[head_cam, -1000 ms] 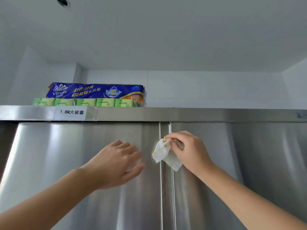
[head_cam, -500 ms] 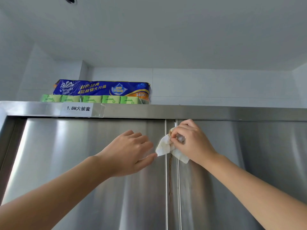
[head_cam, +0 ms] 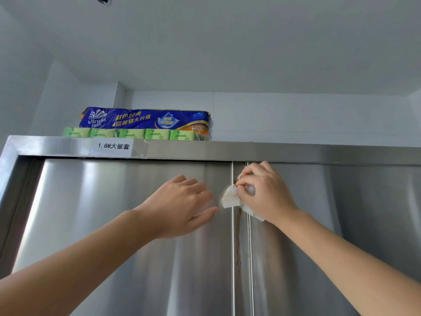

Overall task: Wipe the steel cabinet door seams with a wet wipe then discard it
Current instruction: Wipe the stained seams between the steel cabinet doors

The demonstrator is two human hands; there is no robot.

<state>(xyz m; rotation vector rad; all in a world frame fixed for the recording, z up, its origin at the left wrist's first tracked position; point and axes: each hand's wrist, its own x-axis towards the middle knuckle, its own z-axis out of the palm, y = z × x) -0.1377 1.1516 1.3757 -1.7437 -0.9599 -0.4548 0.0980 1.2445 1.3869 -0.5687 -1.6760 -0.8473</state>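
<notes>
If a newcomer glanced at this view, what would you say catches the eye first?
Probably the right hand pinching a crumpled, stained wet wipe against the centre seam near its top, with a brown streak running down below it. The left hand rests on the left door beside it. Above, a blue tissue pack sits on the cabinet top.

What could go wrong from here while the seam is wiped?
1. The wet wipe, pinched in the right hand, already looks brown-stained; it may smear the brown streak down the seam rather than lift it.
2. The left hand rests on the left door and may leave fingermarks on the steel.
</notes>
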